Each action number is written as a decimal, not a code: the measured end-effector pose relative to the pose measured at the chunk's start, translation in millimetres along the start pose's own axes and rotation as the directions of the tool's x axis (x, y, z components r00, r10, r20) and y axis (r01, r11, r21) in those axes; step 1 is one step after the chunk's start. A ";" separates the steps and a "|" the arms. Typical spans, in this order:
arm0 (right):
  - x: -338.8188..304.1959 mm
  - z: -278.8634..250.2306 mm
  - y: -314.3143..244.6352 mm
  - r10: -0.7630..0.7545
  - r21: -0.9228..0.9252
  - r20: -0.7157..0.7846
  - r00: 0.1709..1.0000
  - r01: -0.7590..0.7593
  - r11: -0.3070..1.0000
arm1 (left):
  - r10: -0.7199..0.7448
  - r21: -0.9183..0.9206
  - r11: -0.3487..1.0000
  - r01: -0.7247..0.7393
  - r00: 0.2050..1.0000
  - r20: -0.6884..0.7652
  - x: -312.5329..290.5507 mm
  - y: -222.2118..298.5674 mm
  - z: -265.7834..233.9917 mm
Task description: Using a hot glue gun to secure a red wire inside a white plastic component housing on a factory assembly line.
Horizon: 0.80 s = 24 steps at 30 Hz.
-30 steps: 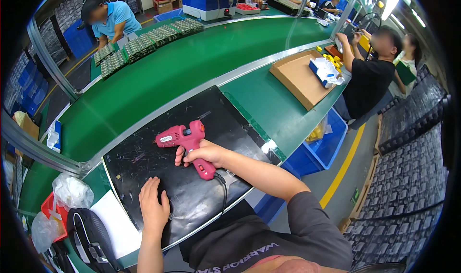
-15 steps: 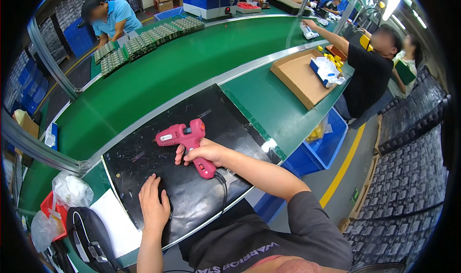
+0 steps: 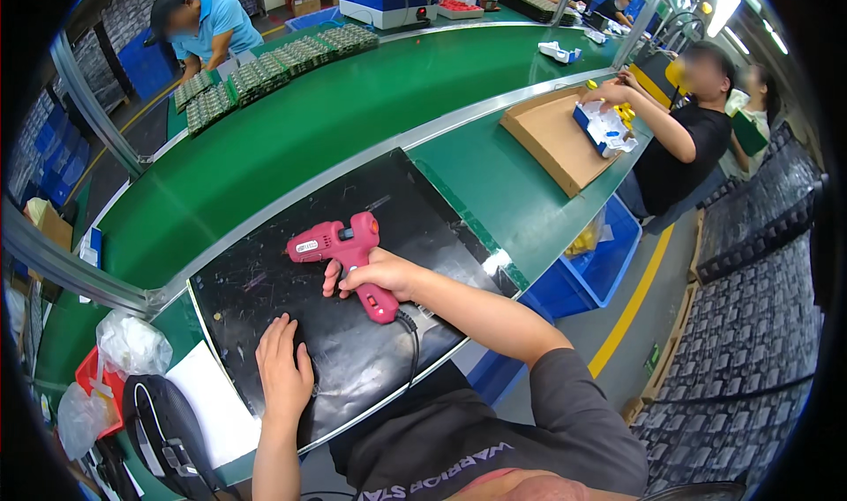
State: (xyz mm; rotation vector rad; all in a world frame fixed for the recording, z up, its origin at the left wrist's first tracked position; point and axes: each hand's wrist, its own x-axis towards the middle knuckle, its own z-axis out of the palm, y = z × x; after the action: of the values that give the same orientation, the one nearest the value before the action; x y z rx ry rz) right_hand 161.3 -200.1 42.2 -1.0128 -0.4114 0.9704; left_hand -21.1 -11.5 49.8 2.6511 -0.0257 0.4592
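My right hand [image 3: 381,274] is closed round the handle of a pink hot glue gun [image 3: 353,242], its nozzle pointing left. A dark cord [image 3: 414,349] runs from the handle's bottom toward the near edge. The gun is over a scratched black mat [image 3: 256,289] on the green worktable. Palm down on the mat's near left part, my left hand [image 3: 283,370] lies with its fingers stretched out and holds nothing.
Beyond the mat curves a green conveyor belt [image 3: 371,86] carrying rows of green parts [image 3: 265,69]. At right, a co-worker reaches over a cardboard tray [image 3: 547,144]; a blue bin [image 3: 600,267] hangs below. A black bag [image 3: 163,430], white paper [image 3: 214,404] and red bin [image 3: 97,386] are left.
The glue gun and my right hand have shifted very slightly. The co-worker at right has let go of a white part on the belt and drawn both hands back over the cardboard tray.
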 end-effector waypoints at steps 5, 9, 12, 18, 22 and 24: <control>0.2 0.0 0.0 0.006 0.010 -0.008 1.000 -0.006 1.000 | -0.003 0.003 1.000 0.003 1.000 0.007 0.1 -0.3 0.0; 0.4 -0.2 0.9 0.003 0.009 -0.005 1.000 -0.003 1.000 | -0.005 0.006 1.000 0.005 1.000 0.010 -0.1 -0.1 -0.6; 0.6 -0.5 0.9 0.004 0.011 -0.003 1.000 -0.004 1.000 | -0.006 0.005 1.000 0.006 1.000 0.013 0.4 0.3 -1.3; 0.9 -0.5 1.1 0.007 0.015 -0.001 1.000 -0.007 1.000 | 0.002 0.008 1.000 -0.002 1.000 0.010 0.5 -0.3 -1.3; -0.1 0.4 0.1 0.011 0.019 -0.008 1.000 -0.011 1.000 | 0.003 0.008 1.000 -0.003 1.000 0.007 0.6 0.2 -1.3; -0.5 2.6 -1.1 0.006 0.025 -0.013 1.000 -0.006 1.000 | 0.006 0.006 1.000 -0.006 1.000 0.004 0.7 -0.5 -1.2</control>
State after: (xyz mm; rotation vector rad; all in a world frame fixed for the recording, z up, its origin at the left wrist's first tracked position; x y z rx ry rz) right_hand 159.8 -199.4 44.6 -0.9982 -0.3845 0.9715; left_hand -20.7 -10.5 50.8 2.6583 -0.0336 0.4570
